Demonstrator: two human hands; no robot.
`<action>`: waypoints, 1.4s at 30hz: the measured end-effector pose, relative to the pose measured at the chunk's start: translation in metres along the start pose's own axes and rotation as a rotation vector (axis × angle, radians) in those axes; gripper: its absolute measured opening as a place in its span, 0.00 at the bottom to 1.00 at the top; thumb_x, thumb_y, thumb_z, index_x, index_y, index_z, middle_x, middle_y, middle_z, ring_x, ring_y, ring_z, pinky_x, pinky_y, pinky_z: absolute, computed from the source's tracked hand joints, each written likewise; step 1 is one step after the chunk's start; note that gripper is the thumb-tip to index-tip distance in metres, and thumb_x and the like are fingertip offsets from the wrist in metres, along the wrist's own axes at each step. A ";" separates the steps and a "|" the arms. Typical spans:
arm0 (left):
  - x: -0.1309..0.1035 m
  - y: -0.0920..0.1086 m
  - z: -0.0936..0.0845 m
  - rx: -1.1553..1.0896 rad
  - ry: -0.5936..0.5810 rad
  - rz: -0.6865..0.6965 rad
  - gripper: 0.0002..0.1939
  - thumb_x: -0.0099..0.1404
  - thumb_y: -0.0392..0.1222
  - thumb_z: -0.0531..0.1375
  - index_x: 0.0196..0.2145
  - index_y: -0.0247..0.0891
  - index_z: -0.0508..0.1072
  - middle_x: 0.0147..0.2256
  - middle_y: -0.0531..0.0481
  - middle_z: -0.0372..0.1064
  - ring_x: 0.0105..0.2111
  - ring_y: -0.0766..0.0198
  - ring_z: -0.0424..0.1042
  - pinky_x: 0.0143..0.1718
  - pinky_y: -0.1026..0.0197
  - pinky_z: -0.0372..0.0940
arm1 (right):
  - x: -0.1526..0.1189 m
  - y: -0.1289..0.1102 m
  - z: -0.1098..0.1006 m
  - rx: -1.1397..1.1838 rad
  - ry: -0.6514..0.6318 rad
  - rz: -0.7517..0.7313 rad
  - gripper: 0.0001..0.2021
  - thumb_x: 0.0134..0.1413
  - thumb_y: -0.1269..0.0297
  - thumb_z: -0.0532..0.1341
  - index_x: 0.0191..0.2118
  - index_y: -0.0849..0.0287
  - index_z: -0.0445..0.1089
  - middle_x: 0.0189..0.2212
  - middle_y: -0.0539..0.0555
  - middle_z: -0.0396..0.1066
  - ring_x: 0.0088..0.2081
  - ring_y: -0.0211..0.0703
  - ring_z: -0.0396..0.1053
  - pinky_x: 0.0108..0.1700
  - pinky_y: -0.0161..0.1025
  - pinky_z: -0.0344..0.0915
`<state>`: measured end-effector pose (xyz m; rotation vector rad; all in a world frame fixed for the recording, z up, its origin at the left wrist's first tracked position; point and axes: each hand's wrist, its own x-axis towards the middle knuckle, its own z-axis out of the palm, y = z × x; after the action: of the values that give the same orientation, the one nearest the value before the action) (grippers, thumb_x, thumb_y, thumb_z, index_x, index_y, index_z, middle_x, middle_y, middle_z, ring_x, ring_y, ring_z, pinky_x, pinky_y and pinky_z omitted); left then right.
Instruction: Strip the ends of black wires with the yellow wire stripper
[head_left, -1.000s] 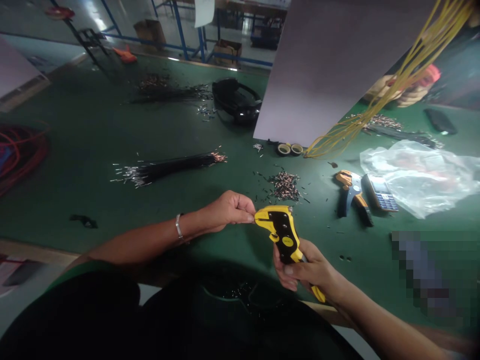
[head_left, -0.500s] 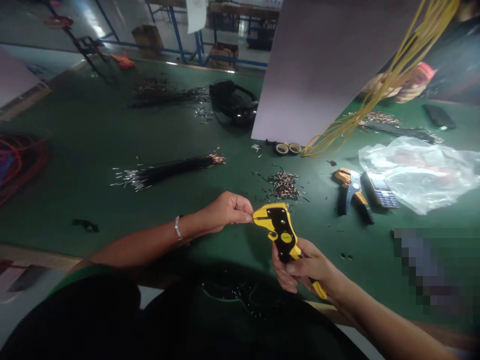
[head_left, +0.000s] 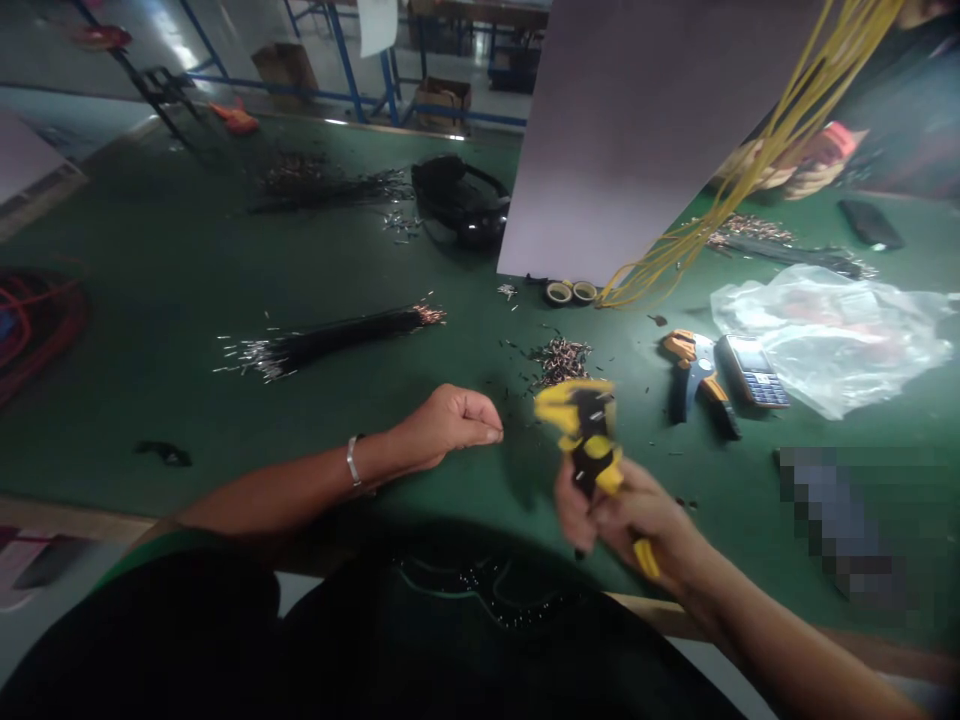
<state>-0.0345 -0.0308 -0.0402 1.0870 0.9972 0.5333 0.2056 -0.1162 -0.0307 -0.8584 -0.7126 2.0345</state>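
Observation:
My left hand (head_left: 459, 420) is closed in a pinch above the green table; whatever lies between thumb and finger is too small to make out. To its right, my right hand (head_left: 634, 515) is wrapped round the handles of a yellow and black wire stripper (head_left: 592, 440), whose head is blurred and apart from my left fingers. Just behind the tool lies a pile of small dark and copper-coloured clippings (head_left: 562, 362). A bundle of black wires (head_left: 337, 340) rests behind my left hand, silvery ends to the left, copper ends to the right.
On the right lie an orange and black tool (head_left: 697, 375), a keypad device (head_left: 756, 372) and a clear plastic bag (head_left: 840, 335). A grey panel (head_left: 637, 130) stands behind two tape rolls (head_left: 571, 292), beside yellow wires (head_left: 720, 210). Another person's hands (head_left: 806, 170) are at the back right.
My right hand has moved the wire stripper right, away from my left fingers, and its head has tilted. My left hand stays pinched in nearly the same place.

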 end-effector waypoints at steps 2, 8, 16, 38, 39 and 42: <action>0.001 -0.001 0.000 0.009 0.040 -0.004 0.05 0.45 0.37 0.64 0.20 0.33 0.74 0.15 0.56 0.61 0.17 0.75 0.54 0.19 0.66 0.46 | -0.002 -0.017 -0.006 0.020 0.145 -0.214 0.13 0.38 0.74 0.60 0.35 0.58 0.68 0.24 0.48 0.61 0.23 0.36 0.59 0.24 0.36 0.59; 0.004 0.004 0.001 -0.004 0.066 -0.006 0.05 0.47 0.38 0.64 0.22 0.33 0.73 0.17 0.55 0.61 0.16 0.75 0.54 0.18 0.66 0.44 | -0.004 -0.016 -0.007 -0.198 0.034 -0.045 0.15 0.37 0.73 0.62 0.37 0.60 0.68 0.28 0.53 0.65 0.27 0.42 0.63 0.29 0.42 0.61; 0.004 0.006 -0.005 -0.126 0.085 -0.076 0.04 0.47 0.35 0.63 0.20 0.34 0.71 0.13 0.59 0.54 0.14 0.77 0.48 0.18 0.65 0.38 | 0.010 0.000 -0.003 -0.175 0.062 0.016 0.20 0.35 0.73 0.60 0.41 0.61 0.66 0.30 0.53 0.67 0.29 0.43 0.64 0.32 0.43 0.62; 0.006 0.014 -0.009 -0.034 0.263 0.011 0.10 0.45 0.41 0.66 0.21 0.33 0.70 0.13 0.60 0.51 0.14 0.77 0.48 0.17 0.68 0.39 | 0.023 0.016 0.012 -0.988 0.119 -0.359 0.16 0.47 0.62 0.60 0.43 0.58 0.61 0.35 0.54 0.67 0.35 0.44 0.63 0.38 0.42 0.63; 0.006 0.015 -0.008 -0.028 0.257 0.018 0.10 0.45 0.41 0.66 0.21 0.33 0.70 0.13 0.61 0.51 0.14 0.77 0.48 0.17 0.68 0.39 | 0.025 0.018 0.013 -0.984 0.123 -0.375 0.17 0.46 0.63 0.59 0.43 0.59 0.61 0.35 0.55 0.67 0.34 0.44 0.63 0.38 0.42 0.62; 0.006 0.016 -0.007 -0.021 0.253 0.022 0.10 0.45 0.42 0.66 0.20 0.33 0.70 0.12 0.61 0.50 0.13 0.77 0.47 0.17 0.69 0.39 | 0.031 0.022 0.017 -0.927 0.112 -0.404 0.16 0.44 0.66 0.58 0.43 0.59 0.61 0.34 0.53 0.66 0.32 0.42 0.62 0.35 0.41 0.62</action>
<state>-0.0354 -0.0159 -0.0287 1.0293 1.1979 0.7106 0.1686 -0.1054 -0.0463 -1.1856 -1.6612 1.2365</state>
